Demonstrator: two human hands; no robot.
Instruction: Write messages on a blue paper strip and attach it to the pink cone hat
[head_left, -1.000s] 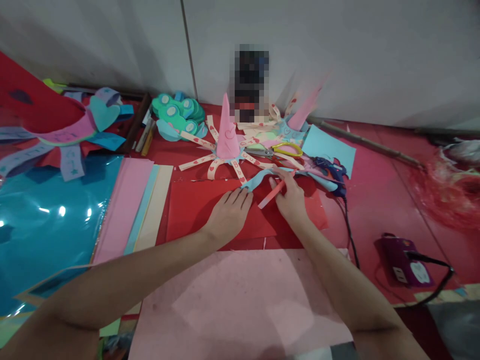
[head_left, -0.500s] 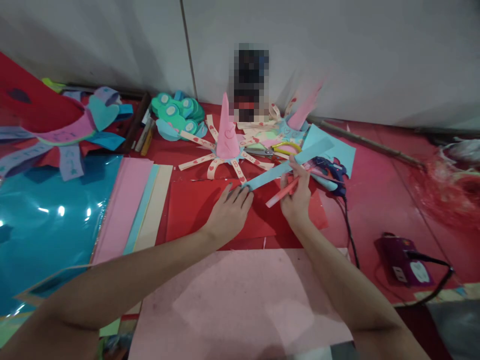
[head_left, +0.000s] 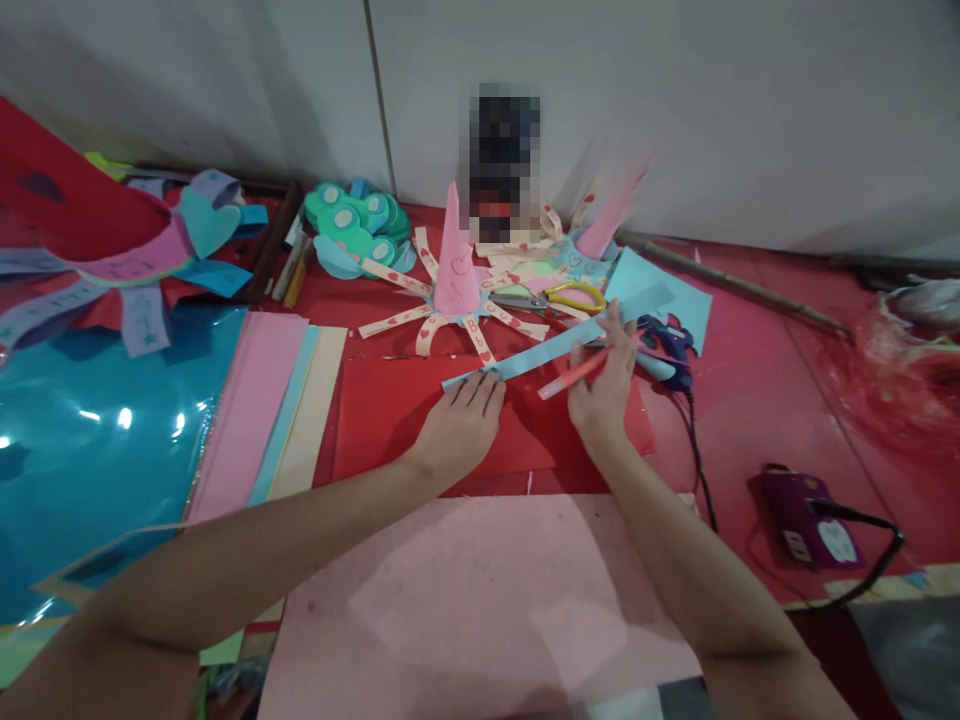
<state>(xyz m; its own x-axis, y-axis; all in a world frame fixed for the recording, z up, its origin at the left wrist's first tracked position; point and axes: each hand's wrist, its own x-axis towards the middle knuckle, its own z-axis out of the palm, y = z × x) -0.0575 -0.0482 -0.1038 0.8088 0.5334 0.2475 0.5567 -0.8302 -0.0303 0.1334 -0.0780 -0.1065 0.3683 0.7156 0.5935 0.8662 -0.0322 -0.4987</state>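
Observation:
A light blue paper strip (head_left: 551,348) slants across the upper part of a red sheet (head_left: 390,425). My left hand (head_left: 465,415) presses the strip's lower left end with its fingertips, fingers together. My right hand (head_left: 606,385) holds an orange-red marker (head_left: 577,373) between its fingers, while its raised fingertips touch the strip farther right. Just behind the strip stands a pink cone (head_left: 456,270) with lettered cream paper arms around its base. Yellow-handled scissors (head_left: 576,296) lie behind my right hand, and a dark blue glue gun (head_left: 666,350) is to its right.
Pink paper (head_left: 480,590) lies in front. To the left are coloured sheets (head_left: 255,400), a shiny blue sheet (head_left: 112,430) and a red cone hat (head_left: 75,200). Green paper shapes (head_left: 360,225) sit behind. A purple power box (head_left: 810,520) with a cable and a stick (head_left: 735,280) are right.
My right hand has moved slightly right and up along the strip with the marker. The strip's left end now shows beyond my left fingertips.

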